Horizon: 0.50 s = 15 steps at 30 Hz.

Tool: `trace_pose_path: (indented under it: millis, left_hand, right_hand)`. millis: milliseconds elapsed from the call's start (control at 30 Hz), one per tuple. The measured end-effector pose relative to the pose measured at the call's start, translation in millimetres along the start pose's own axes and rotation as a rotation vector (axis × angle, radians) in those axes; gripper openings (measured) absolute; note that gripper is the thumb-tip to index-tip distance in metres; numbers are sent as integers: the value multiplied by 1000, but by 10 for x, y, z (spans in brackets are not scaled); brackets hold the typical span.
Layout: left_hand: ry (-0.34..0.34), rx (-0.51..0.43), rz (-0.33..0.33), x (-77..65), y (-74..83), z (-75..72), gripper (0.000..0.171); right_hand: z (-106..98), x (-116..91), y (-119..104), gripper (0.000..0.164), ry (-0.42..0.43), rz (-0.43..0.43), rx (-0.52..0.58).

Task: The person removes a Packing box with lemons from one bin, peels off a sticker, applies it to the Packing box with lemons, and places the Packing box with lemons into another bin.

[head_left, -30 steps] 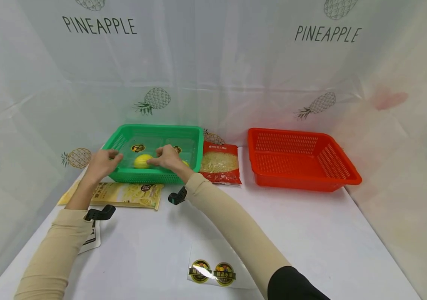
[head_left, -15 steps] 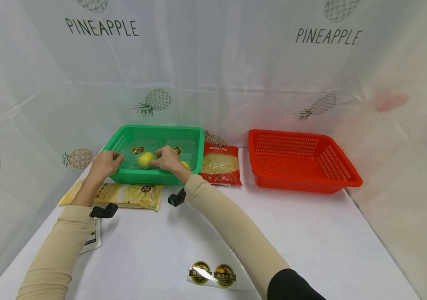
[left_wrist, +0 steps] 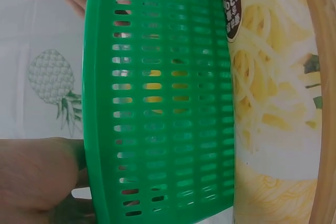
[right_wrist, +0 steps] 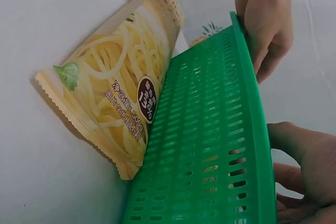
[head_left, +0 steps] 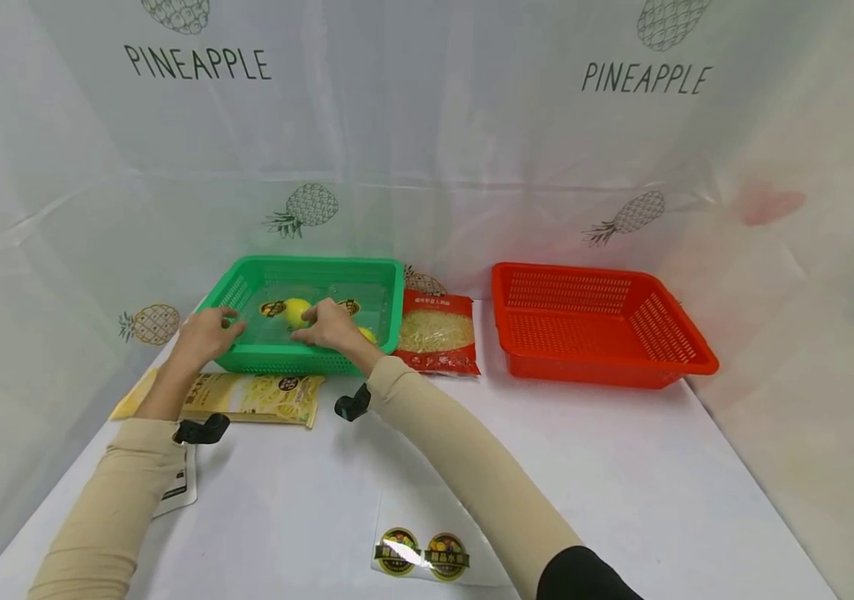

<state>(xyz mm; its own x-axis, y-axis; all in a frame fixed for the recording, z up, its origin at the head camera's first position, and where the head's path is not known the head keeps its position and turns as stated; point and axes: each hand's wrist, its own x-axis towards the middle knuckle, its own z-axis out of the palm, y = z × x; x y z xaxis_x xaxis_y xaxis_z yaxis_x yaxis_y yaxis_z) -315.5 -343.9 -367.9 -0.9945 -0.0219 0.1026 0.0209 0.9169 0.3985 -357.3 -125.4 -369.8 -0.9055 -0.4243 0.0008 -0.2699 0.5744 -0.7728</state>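
Observation:
A green plastic basket [head_left: 389,321] stands at the back left of the table, with clear plastic and two round stickers inside. In it lies a lemon [head_left: 295,312], right at the fingertips of my right hand [head_left: 334,325], which reaches over the front rim. A second yellow fruit [head_left: 368,334] is partly hidden by the right wrist. My left hand [head_left: 205,336] reaches over the basket's left end, its fingers loosely bent and holding nothing. Through the slots in the left wrist view, yellow of the fruit [left_wrist: 153,86] shows.
A yellow noodle bag [head_left: 262,398] lies along the basket's front. Right of the basket lies a red pasta bag [head_left: 437,333], then a red basket [head_left: 606,367]. A clear sheet with two stickers [head_left: 422,554] and a white card [head_left: 181,487] are nearer.
The lemon has shifted away from me and slightly right, toward the middle of the green basket, beside the right fingertips. Both hands have stayed almost in place.

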Motion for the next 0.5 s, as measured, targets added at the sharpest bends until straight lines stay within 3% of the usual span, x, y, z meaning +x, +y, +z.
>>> trace_pose_path:
  millis: [300,500]
  left_hand:
    - [15,-21,36,6,-13,35,52]
    - [48,-36,103,-7,78,48,51]
  right_hand:
    - [-177,-106,62,49,-36,-68,96]
    - [-468,-231,153,42,-25,-158,54]
